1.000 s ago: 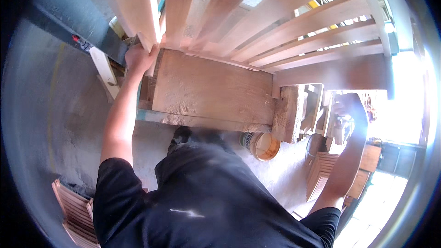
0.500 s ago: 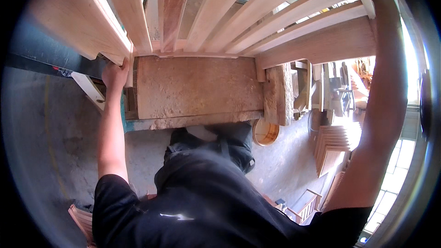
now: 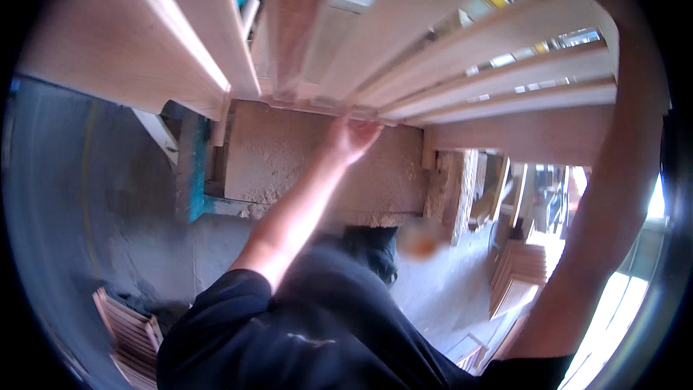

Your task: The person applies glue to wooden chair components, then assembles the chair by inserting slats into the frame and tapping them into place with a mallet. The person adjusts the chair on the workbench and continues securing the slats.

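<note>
A slatted wooden frame (image 3: 404, 50) of pale boards fills the upper part of my view, raised above my head and fanning out towards the right. Its lower ends sit over a dusty, sawdust-covered workbench (image 3: 317, 166), which I take as the landmark here.

My left hand (image 3: 350, 137) reaches up in front of the workbench to the bottom rail of the frame, fingers (image 3: 364, 132) curled loosely against the underside of the wood, touching rather than clamped round it. It seems placed there to steady the low end.

My right arm (image 3: 613, 195) stretches up the right side, well to the right of the workbench. The right hand itself runs out of sight at the upper edge, so I cannot tell how its fingers are set; presumably it bears the far side of the frame.

Left of the workbench runs a teal metal edge (image 3: 193, 173). Below and right of it, stacks of slatted panels (image 3: 523, 274) stand on the floor. More slatted pieces (image 3: 130, 328) lie low on the left.
</note>
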Action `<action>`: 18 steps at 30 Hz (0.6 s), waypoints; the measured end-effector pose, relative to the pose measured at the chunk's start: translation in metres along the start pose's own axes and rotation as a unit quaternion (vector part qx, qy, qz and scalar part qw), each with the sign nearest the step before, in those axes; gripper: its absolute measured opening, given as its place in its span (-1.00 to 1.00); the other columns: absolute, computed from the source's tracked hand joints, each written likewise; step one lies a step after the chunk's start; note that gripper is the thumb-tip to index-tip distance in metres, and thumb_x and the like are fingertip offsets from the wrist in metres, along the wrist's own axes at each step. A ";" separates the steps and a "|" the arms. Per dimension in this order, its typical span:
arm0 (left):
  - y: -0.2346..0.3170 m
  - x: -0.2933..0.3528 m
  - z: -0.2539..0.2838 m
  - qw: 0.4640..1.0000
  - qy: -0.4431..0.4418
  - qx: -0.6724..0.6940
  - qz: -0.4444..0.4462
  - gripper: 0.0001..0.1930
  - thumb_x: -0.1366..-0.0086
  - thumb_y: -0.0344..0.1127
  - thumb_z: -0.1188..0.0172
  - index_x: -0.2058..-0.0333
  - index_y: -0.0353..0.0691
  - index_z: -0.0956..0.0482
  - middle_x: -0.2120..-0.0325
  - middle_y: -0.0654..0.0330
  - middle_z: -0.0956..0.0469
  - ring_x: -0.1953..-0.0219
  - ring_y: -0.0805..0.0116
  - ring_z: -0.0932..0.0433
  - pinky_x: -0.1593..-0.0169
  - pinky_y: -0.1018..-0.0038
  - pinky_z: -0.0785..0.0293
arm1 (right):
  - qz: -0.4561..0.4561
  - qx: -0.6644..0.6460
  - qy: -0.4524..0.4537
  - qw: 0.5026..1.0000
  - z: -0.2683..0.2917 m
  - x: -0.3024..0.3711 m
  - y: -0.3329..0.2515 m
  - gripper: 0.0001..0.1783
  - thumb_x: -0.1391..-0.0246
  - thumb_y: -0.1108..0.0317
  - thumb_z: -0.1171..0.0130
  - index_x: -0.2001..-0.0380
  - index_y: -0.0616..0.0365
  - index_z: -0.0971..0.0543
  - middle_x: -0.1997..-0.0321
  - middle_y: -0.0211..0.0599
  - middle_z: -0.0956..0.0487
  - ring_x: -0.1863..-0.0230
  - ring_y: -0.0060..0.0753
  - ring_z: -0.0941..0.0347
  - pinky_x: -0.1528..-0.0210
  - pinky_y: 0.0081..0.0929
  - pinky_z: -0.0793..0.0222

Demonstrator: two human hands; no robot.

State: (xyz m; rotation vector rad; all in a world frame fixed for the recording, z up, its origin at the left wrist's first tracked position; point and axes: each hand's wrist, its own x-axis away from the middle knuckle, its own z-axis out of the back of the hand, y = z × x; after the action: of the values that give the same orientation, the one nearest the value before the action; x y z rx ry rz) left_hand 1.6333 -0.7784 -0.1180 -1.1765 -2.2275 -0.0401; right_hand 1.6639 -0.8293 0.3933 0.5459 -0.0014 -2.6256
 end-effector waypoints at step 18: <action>-0.012 -0.113 -0.027 0.985 -0.027 0.011 -0.172 -0.45 -0.34 0.01 0.10 -0.19 -0.18 -0.38 -0.17 0.09 -0.44 -0.22 0.08 -0.40 -0.25 0.02 -0.36 | -0.046 0.146 0.026 0.988 -0.002 -0.019 0.014 -0.57 0.05 0.01 -0.25 0.18 0.06 -0.67 0.29 -0.13 -0.69 0.22 -0.10 -0.66 0.09 -0.21 -0.60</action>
State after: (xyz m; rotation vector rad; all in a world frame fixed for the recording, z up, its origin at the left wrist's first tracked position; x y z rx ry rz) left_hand 1.6849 -0.8767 -0.1528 -0.7764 -2.4475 -0.1236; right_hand 1.6862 -0.8332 0.3999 0.7293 -0.3587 -2.7166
